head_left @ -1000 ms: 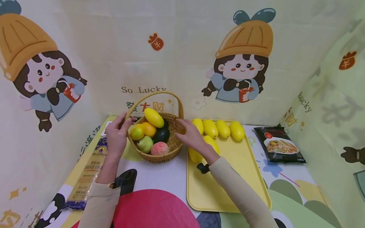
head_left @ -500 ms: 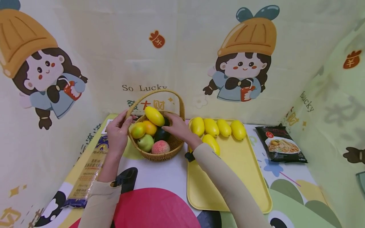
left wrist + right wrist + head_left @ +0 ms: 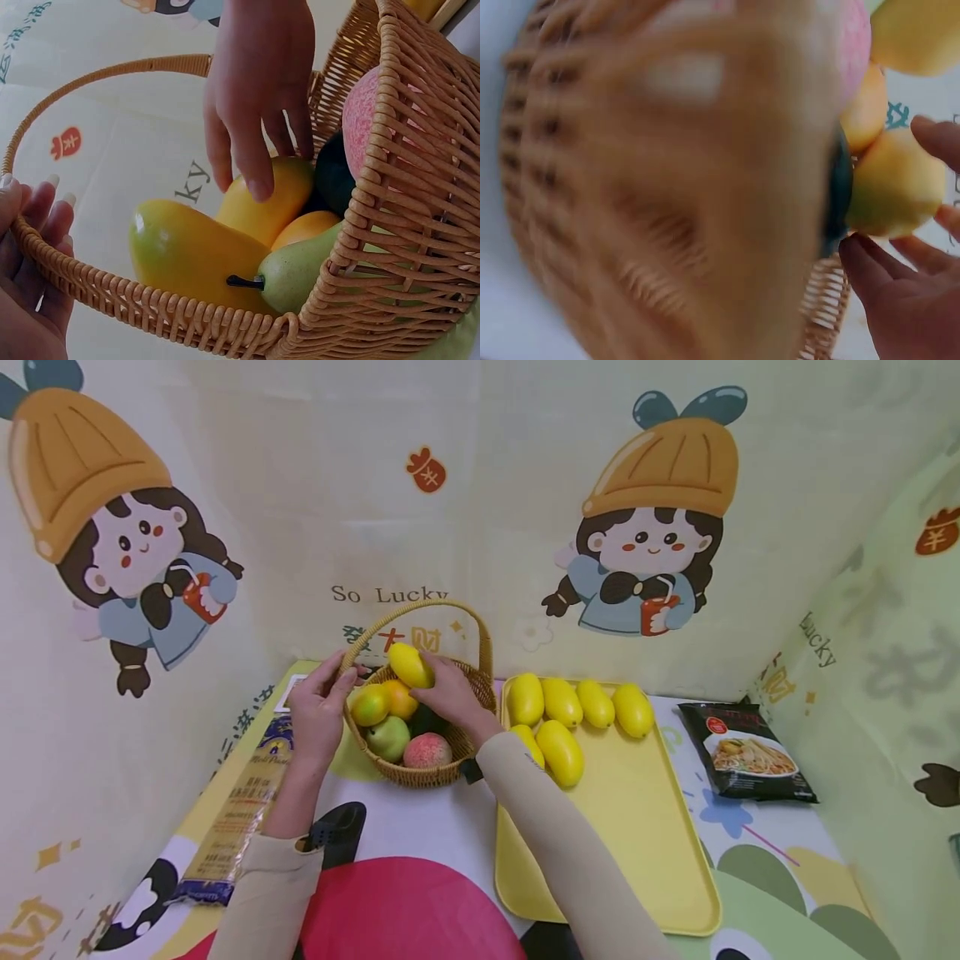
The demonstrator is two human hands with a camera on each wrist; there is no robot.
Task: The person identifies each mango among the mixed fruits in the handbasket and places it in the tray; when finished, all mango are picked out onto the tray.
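Note:
A wicker basket point(image 3: 420, 777) with an arched handle holds fruit. My left hand point(image 3: 318, 710) grips it at the left, where handle and rim meet; its fingers point(image 3: 54, 217) show at the rim in the left wrist view. My right hand point(image 3: 453, 693) reaches inside from the right and holds a yellow mango point(image 3: 408, 665) on top of the pile, thumb and fingers at its sides. Around it lie a second, greenish mango point(image 3: 370, 705), an orange point(image 3: 401, 700), a green pear point(image 3: 300, 274), a pink peach point(image 3: 427, 751) and a dark fruit point(image 3: 426, 721), partly hidden by my hand.
Right of the basket lies a yellow tray point(image 3: 622, 843) with several yellow mangoes point(image 3: 561, 753) toward its back. A black noodle packet point(image 3: 746, 752) lies at the far right. A long pasta packet point(image 3: 243, 810) is by my left forearm. A patterned cloth backdrop point(image 3: 510, 543) stands close behind.
My right hand has moved left from the basket's right rim, over the fruit, to the top yellow mango. My left hand keeps its hold on the basket.

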